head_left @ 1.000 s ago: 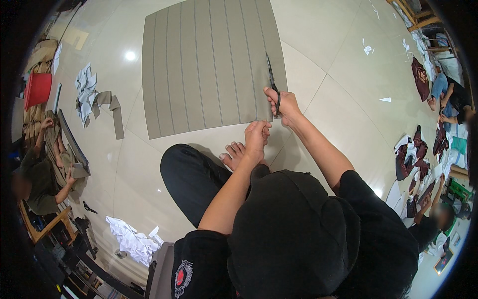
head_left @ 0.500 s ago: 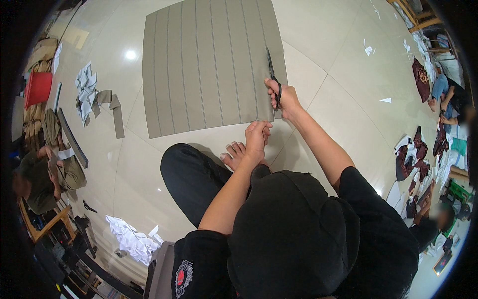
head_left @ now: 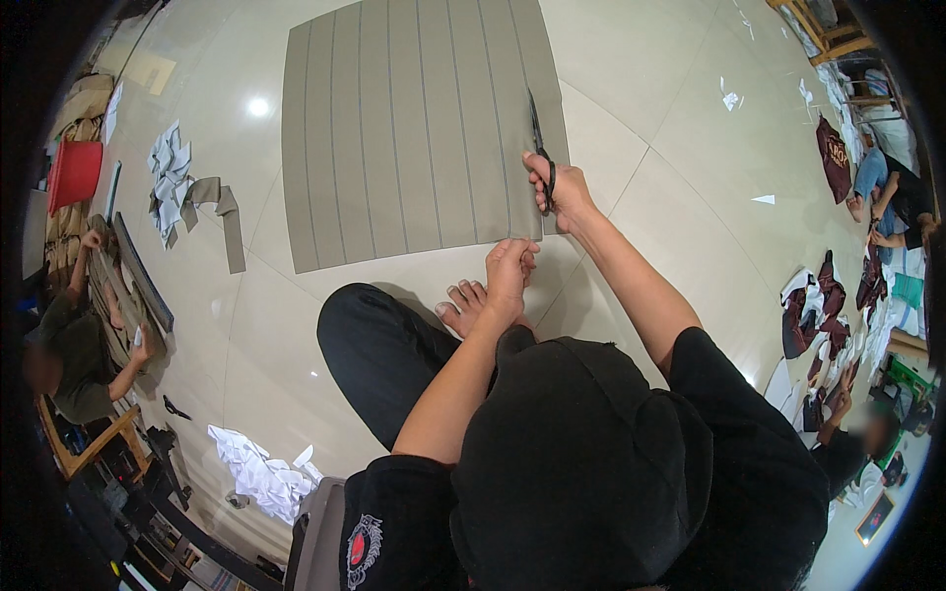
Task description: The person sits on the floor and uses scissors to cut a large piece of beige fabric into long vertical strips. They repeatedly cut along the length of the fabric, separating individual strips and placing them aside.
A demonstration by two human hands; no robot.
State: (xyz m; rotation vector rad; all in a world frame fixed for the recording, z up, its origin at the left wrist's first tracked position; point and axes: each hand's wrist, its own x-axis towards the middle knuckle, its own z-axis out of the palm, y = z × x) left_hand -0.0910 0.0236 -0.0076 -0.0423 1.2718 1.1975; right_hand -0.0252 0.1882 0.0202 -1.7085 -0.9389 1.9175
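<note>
A large grey-brown sheet [head_left: 404, 128] with several dark parallel lines lies flat on the tiled floor in front of me. My right hand [head_left: 562, 192] is closed round the handles of black scissors [head_left: 535, 113], which point away from me near the sheet's right side. Behind the blades a cut runs back to the near edge, leaving a narrow strip [head_left: 554, 158] on the right. My left hand [head_left: 509, 276] has its fingers pinched together at the near edge, left of the cut, holding the sheet there. Its fingertips partly hide the edge.
My bare foot [head_left: 461, 307] is just behind my left hand. Grey scraps [head_left: 172, 177] lie to the left, crumpled white paper [head_left: 261, 478] at the lower left. A person [head_left: 84, 345] sits at the far left; others sit at the right among dark red and white pieces [head_left: 813, 305].
My hands have hardly moved; the scissors have shifted very slightly forward. The person at the far left has spread both arms over the brown material there.
</note>
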